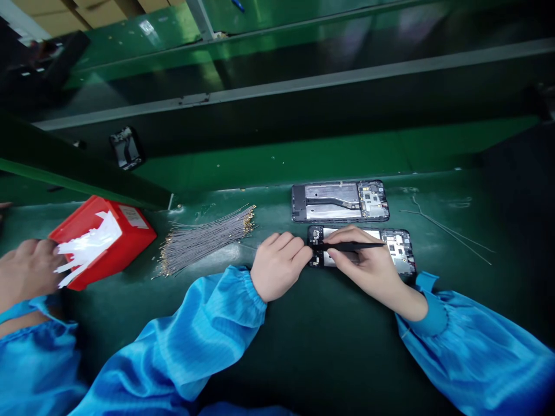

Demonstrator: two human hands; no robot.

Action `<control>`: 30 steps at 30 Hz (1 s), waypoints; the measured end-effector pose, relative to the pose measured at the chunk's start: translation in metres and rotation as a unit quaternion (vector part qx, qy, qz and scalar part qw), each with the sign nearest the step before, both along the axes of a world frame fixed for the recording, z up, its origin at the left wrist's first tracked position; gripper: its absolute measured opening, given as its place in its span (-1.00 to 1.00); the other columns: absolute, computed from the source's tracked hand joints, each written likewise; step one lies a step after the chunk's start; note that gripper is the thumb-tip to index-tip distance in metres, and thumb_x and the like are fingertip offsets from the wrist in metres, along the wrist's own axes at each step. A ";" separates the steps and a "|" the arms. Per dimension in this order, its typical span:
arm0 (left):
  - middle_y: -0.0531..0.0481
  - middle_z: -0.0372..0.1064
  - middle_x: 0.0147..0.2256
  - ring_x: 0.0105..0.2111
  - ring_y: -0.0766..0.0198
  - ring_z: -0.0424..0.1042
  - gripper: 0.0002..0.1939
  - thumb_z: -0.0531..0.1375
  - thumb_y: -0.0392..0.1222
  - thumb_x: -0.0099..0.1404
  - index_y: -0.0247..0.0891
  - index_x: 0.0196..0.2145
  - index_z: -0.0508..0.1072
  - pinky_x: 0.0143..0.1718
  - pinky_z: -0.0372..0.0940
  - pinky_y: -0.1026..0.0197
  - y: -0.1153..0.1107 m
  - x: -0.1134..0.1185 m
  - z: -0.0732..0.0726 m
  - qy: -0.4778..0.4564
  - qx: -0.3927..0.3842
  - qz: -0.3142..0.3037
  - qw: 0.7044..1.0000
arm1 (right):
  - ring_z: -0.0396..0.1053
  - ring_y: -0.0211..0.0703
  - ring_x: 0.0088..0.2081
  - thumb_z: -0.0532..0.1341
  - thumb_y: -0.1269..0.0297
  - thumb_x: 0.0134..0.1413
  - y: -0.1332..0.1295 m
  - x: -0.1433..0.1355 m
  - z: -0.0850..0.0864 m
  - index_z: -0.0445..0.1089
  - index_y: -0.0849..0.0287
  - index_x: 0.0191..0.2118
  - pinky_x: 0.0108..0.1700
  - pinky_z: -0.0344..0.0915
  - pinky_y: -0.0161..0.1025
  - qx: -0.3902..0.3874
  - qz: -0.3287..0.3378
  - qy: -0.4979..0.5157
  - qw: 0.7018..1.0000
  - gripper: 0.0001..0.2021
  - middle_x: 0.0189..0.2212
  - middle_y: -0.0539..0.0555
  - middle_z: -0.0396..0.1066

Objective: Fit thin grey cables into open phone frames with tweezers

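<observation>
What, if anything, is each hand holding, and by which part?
The right hand holds a slim black tool, pinched toward the end nearest the left hand. Whether the left holds anything cannot be told; its closed grip hides that.

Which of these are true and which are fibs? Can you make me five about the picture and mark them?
1. The right hand holds a black pointed tool. True.
2. A bundle of thin grey wires lies between the left hand and the red bin. True.
3. The red bin is full of blue pens. False: white strips stick out of it.
4. The left hand is inside the red bin. False: it is by the left end of the nearer opened phone; a co-worker's hand is by the bin.
5. Another opened phone lies just beyond the nearer one. True.
</observation>
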State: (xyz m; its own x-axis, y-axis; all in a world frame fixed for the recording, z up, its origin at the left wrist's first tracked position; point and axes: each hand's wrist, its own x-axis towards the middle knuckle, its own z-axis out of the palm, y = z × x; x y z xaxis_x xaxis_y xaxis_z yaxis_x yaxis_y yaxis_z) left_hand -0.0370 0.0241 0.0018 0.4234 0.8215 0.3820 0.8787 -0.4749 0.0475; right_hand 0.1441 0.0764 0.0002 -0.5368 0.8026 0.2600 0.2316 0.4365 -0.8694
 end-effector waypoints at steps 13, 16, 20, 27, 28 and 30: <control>0.06 0.21 -0.55 -0.46 0.29 0.13 -0.81 0.04 -0.33 0.25 -0.26 -0.52 0.27 -0.44 0.00 0.22 -0.001 0.000 -0.001 0.000 -0.008 -0.013 1.000 | 0.35 -0.17 -0.27 0.17 0.44 0.00 0.001 0.000 -0.001 0.32 0.13 -0.27 -0.27 0.34 -0.20 -0.007 0.011 0.008 1.000 -0.86 -0.35 0.06 0.37; 0.06 0.22 -0.55 -0.46 0.29 0.12 -0.81 0.05 -0.33 0.25 -0.26 -0.53 0.27 -0.44 0.00 0.22 0.000 0.000 -0.001 0.000 -0.008 -0.013 1.000 | 0.35 -0.18 -0.27 0.17 0.45 -0.01 0.001 0.000 -0.001 0.32 0.14 -0.27 -0.26 0.33 -0.20 -0.008 0.010 0.008 1.000 -0.86 -0.34 0.06 0.37; 0.06 0.22 -0.55 -0.47 0.30 0.12 -0.80 0.04 -0.33 0.25 -0.26 -0.53 0.28 -0.44 0.01 0.22 0.000 0.000 0.000 -0.001 -0.010 -0.012 1.000 | 0.35 -0.18 -0.26 0.17 0.45 -0.01 0.001 0.000 -0.001 0.32 0.14 -0.26 -0.25 0.33 -0.20 -0.009 0.009 0.010 1.000 -0.86 -0.33 0.06 0.37; 0.06 0.22 -0.55 -0.47 0.30 0.12 -0.80 0.05 -0.33 0.25 -0.26 -0.53 0.27 -0.44 0.00 0.22 -0.001 -0.001 -0.001 -0.004 -0.010 -0.014 1.000 | 0.35 -0.18 -0.27 0.17 0.46 -0.01 0.000 -0.001 -0.001 0.33 0.15 -0.27 -0.26 0.33 -0.20 -0.007 0.009 0.014 1.000 -0.86 -0.34 0.06 0.37; 0.06 0.21 -0.55 -0.47 0.30 0.12 -0.80 0.05 -0.33 0.25 -0.26 -0.53 0.27 -0.44 0.00 0.22 -0.001 -0.001 -0.001 -0.004 -0.010 -0.014 1.000 | 0.35 -0.18 -0.27 0.17 0.46 -0.01 0.000 -0.001 -0.001 0.33 0.15 -0.27 -0.26 0.33 -0.20 -0.007 0.010 0.013 1.000 -0.86 -0.34 0.06 0.37; 0.06 0.21 -0.55 -0.47 0.30 0.12 -0.80 0.04 -0.33 0.25 -0.26 -0.53 0.27 -0.44 -0.01 0.22 -0.001 -0.001 -0.002 -0.004 -0.009 -0.013 1.000 | 0.35 -0.17 -0.26 0.17 0.45 -0.01 0.001 0.000 0.000 0.33 0.15 -0.27 -0.26 0.34 -0.19 -0.007 0.009 0.014 1.000 -0.85 -0.34 0.07 0.37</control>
